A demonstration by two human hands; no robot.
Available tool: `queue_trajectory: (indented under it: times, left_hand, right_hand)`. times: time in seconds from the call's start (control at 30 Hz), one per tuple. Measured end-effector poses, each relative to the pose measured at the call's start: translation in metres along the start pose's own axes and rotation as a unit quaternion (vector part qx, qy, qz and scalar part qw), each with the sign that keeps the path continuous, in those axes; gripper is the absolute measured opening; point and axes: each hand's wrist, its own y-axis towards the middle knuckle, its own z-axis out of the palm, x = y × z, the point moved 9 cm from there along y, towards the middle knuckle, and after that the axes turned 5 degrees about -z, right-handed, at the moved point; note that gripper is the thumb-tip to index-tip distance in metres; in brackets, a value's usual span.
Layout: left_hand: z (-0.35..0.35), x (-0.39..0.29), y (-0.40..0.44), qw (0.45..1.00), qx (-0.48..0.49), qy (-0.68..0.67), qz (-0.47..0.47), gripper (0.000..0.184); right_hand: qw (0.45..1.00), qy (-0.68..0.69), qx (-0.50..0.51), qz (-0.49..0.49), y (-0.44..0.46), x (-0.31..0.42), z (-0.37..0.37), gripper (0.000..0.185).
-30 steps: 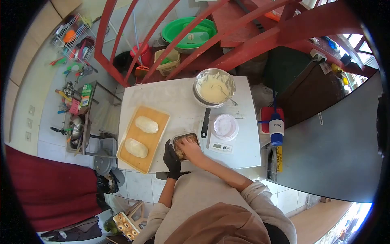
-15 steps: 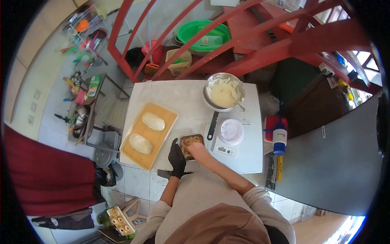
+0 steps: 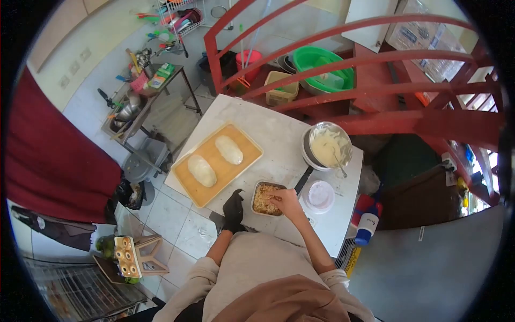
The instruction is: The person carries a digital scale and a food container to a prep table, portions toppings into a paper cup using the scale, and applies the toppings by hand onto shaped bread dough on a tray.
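Note:
My left hand [image 3: 233,211], in a black glove, is at the table's front edge, left of the metal tin and apart from it. Its fingers are slightly bent, with nothing seen in them. A brown crumbly mixture [image 3: 262,203] fills the small rectangular tin [image 3: 254,208]. My bare right hand [image 3: 288,204] reaches over the tin's right side, its bent fingertips pinched together in the crumbs. Two pale, smooth oval dough pieces [image 3: 202,170] [image 3: 229,149] lie on a wooden tray [image 3: 213,190] to the left.
Right of the tin, a round paper-lined dish [image 3: 320,197] sits beside a black-handled utensil [image 3: 304,180]. Behind them stands a metal bowl [image 3: 347,146] of creamy mixture with a spoon. A red railing [image 3: 375,122] runs behind the white table [image 3: 289,129].
The view has turned, so the table appears rotated. My left hand has come away from the tin's side. My right hand stays at the tin, its fingertips now showing on the crumbs.

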Motion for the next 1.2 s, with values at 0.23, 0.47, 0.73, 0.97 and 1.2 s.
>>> queue_trajectory:
  times: [0.23, 0.47, 0.73, 0.97, 1.2]
  left_hand:
    - [0.0, 0.044, -0.011, 0.997, 0.019, -0.035, -0.073, 0.026]
    - [0.0, 0.026, -0.008, 0.999, -0.012, 0.033, 0.023, 0.022]
    - [0.001, 0.027, -0.009, 0.998, -0.016, 0.057, 0.029, 0.021]
    - [-0.001, 0.023, -0.008, 0.999, -0.011, 0.043, 0.026, 0.02]
    - [-0.002, 0.022, -0.008, 0.999, -0.005, 0.045, 0.022, 0.02]
  right_hand:
    - [1.0, 0.006, 0.005, 0.013, -0.002, -0.004, 0.0, 0.027]
    - [0.999, 0.025, -0.014, 0.034, -0.003, -0.008, -0.007, 0.025]
    - [0.937, 0.312, -0.033, 0.152, -0.012, -0.063, -0.011, 0.025]
    - [0.919, 0.31, -0.171, 0.173, -0.055, -0.103, -0.106, 0.024]
    - [0.96, 0.022, -0.204, 0.191, -0.082, -0.134, -0.135, 0.024]
